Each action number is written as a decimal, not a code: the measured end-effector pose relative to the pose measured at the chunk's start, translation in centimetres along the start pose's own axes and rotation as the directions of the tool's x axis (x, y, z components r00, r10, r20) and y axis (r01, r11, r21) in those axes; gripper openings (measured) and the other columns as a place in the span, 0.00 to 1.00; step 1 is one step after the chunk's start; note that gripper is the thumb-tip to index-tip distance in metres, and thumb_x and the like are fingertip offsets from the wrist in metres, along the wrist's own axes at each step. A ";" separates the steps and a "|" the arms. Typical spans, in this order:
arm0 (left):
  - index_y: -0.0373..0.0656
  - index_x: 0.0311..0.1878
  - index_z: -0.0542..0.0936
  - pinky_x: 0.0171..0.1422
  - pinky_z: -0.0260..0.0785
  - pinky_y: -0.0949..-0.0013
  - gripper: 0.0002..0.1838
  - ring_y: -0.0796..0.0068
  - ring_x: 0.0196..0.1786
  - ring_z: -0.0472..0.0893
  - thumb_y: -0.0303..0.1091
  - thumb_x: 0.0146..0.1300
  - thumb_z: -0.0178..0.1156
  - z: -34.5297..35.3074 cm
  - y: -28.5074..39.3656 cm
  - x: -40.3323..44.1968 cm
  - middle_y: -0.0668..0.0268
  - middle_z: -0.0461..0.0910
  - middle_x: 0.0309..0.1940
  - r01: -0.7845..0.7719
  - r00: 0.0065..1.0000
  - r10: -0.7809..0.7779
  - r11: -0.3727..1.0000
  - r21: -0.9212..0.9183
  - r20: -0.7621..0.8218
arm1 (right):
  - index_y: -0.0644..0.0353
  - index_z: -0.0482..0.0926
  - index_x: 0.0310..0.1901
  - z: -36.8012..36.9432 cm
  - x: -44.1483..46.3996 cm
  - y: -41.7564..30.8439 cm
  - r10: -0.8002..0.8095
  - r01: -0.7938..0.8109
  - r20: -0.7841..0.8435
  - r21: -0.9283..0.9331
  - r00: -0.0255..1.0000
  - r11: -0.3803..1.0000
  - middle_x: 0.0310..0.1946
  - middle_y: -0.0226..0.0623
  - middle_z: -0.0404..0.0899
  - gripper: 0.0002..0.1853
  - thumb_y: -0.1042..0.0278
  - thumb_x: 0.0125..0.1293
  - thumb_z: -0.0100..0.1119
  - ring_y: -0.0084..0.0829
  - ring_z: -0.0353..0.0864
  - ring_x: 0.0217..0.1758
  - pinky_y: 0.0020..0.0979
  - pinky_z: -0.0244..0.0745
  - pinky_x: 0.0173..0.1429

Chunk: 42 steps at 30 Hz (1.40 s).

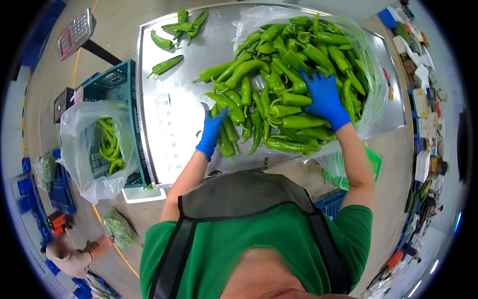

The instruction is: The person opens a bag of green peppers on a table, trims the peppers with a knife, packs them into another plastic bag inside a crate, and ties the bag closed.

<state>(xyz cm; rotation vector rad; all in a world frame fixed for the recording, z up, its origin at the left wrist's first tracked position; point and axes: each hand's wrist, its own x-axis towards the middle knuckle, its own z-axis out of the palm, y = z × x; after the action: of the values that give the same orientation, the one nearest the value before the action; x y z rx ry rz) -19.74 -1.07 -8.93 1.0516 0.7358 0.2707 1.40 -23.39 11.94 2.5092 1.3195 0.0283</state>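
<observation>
Green peppers lie in a large heap on a metal table, partly inside a clear plastic bag on the right. My right hand, in a blue glove, rests on the heap with its fingers spread. At the heap's left edge is my left hand, also gloved in blue, its fingers touching or close to a few peppers; whether it grips one is hard to see. Several loose peppers lie at the table's upper left, and a single one sits below them.
Left of the table, a green crate holds an open plastic bag with peppers inside. A scale display stands behind it on a post. Another person holds a filled bag at lower left.
</observation>
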 end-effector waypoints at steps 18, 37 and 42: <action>0.40 0.62 0.64 0.53 0.72 0.65 0.34 0.64 0.47 0.77 0.27 0.45 0.56 -1.6 2.9 -2.1 0.58 0.75 0.48 0.421 0.892 -0.309 0.834 -0.358 0.329 | 0.66 0.68 0.50 2.3 1.0 -6.2 0.155 -0.248 0.215 0.535 0.964 0.807 0.49 0.53 0.72 0.40 0.52 0.34 0.71 0.48 0.73 0.52 0.37 0.69 0.53; 0.44 0.54 0.71 0.47 0.73 0.65 0.24 0.68 0.42 0.78 0.42 0.56 0.62 2.7 -0.3 0.7 0.61 0.77 0.42 0.492 0.847 -0.334 0.788 -0.370 0.413 | 0.54 0.36 0.70 5.3 7.8 -11.3 0.029 -0.060 0.053 0.786 0.998 0.616 0.64 0.55 0.55 0.64 0.72 0.31 0.70 0.52 0.59 0.65 0.38 0.61 0.65; 0.42 0.54 0.72 0.51 0.70 0.65 0.23 0.68 0.43 0.77 0.35 0.54 0.63 3.1 1.3 -0.4 0.62 0.77 0.42 0.370 0.922 -0.235 0.765 -0.527 0.307 | 0.56 0.47 0.69 5.9 8.6 -13.7 0.002 0.054 -0.055 0.988 0.998 0.147 0.62 0.48 0.58 0.60 0.69 0.30 0.73 0.42 0.61 0.64 0.37 0.58 0.66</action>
<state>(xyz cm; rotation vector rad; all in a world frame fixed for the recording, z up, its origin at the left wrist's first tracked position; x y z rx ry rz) -17.77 -2.74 -6.73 0.3575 0.5527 0.0759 -3.73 -10.70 1.47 3.4986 1.7315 -1.2842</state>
